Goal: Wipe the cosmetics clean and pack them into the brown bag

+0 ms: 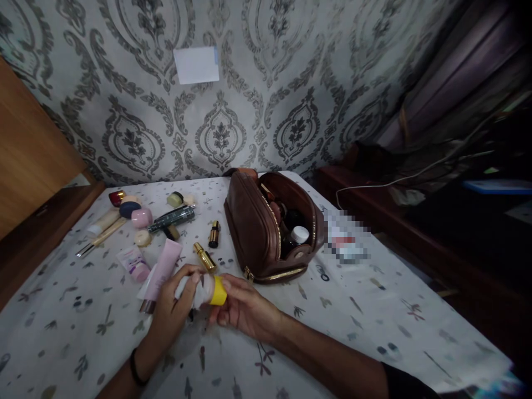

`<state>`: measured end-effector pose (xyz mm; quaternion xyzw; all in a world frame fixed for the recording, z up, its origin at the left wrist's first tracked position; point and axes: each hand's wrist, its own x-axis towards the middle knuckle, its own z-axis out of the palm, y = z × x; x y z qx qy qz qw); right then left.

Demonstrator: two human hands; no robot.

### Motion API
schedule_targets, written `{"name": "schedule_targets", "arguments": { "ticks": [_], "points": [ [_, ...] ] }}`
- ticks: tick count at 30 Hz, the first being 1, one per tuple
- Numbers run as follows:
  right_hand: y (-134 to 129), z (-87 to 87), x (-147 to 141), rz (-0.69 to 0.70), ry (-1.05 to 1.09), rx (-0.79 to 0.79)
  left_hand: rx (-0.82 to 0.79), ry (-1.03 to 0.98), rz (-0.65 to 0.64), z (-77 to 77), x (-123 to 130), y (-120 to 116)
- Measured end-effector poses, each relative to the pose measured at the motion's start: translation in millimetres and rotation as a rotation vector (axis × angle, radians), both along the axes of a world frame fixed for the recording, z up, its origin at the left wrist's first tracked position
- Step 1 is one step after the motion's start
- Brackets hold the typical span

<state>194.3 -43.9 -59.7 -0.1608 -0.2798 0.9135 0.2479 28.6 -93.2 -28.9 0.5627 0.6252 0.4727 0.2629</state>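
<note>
Between my hands lies a white bottle (202, 292) with a yellow cap, tilted sideways just above the table. My left hand (179, 299) is wrapped round its white body. The fingers of my right hand (245, 305) are closed on the yellow cap. Beyond them, a gold tube (204, 256) and a small black and gold bottle (214, 234) rest on the cloth. A pink tube (165, 266) leans close to my left hand. To the right stands an open brown bag (255, 233), with a white-capped jar (299, 235) and other items inside.
Several cosmetics lie at the left, among them a pink jar (142, 218), a dark green case (172, 219), brushes (102, 237) and a small purple and white tube (134, 264). A blurred-out packet (347, 241) is right of the bag. The patterned wall (257, 105) rises behind.
</note>
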Motion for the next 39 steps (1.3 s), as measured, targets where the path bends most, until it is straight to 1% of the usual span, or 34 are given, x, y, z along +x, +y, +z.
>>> {"name": "schedule_targets", "arguments": {
  "ticks": [4, 6, 9, 12, 17, 22, 26, 29, 34, 39],
  "points": [
    [1.1, -5.6, -1.9, -0.015, -0.006, -0.035, 0.035, 0.091, -0.131, -6.0, -1.5, -3.3],
    [1.1, -8.5, -2.2, -0.005, -0.020, -0.037, 0.046, 0.140, -0.156, -9.4, -1.0, -4.9],
    [0.2, -11.3, -2.5, 0.002, -0.036, -0.002, 0.041, 0.212, -0.137, -12.3, 0.2, -6.3],
    [-1.1, -11.6, -3.2, 0.010, -0.039, 0.043, 0.044, 0.247, -0.134, -11.8, 0.9, -6.4],
    [-3.0, -4.4, -3.7, -0.022, -0.072, 0.074, 0.083, 0.255, -0.112, -7.3, 0.9, -5.2],
    [-3.0, 4.2, -1.9, -0.091, -0.108, 0.161, 0.059, 0.219, -0.119, -1.4, -0.4, -5.1],
    [-2.2, 2.5, -1.4, -0.142, -0.100, 0.179, 0.067, 0.180, -0.124, 0.7, -1.6, -4.8],
    [-2.2, -0.7, -1.8, -0.128, -0.085, 0.185, 0.044, 0.116, -0.103, 2.5, -1.3, -2.9],
    [-2.2, -4.5, -3.0, -0.089, -0.081, 0.189, -0.013, 0.013, 0.006, 6.6, 1.9, 0.3],
    [-0.2, -7.3, -4.4, -0.072, -0.065, 0.168, 0.023, 0.044, 0.002, 1.6, -1.1, 1.5]
  ]
}}
